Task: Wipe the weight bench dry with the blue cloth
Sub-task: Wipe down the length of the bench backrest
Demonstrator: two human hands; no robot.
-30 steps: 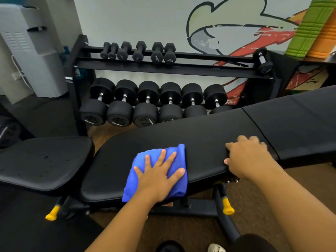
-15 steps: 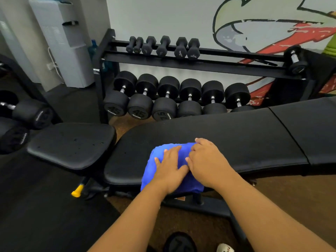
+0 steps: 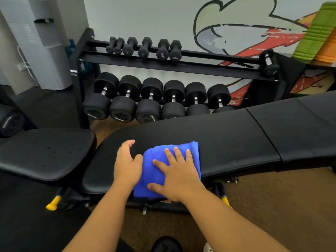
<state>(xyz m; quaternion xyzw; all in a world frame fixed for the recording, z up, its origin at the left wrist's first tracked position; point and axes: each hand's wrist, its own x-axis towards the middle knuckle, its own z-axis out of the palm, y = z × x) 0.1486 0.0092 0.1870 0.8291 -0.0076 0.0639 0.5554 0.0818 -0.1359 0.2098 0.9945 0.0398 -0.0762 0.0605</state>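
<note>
right hand [image 3: 179, 176] flat with spread fingers pressing blue cloth [image 3: 160, 160] on black weight bench [image 3: 227, 142], left hand [image 3: 127, 163] relaxed, resting beside cloth, holding nothing

A gym: a dumbbell rack [image 3: 174, 68] by the wall, padded weight bench [image 3: 227, 140] in front.

Even, bright indoor light with soft shadows; wide-angle bending curves the edges, and far corners look slightly blurred.
</note>
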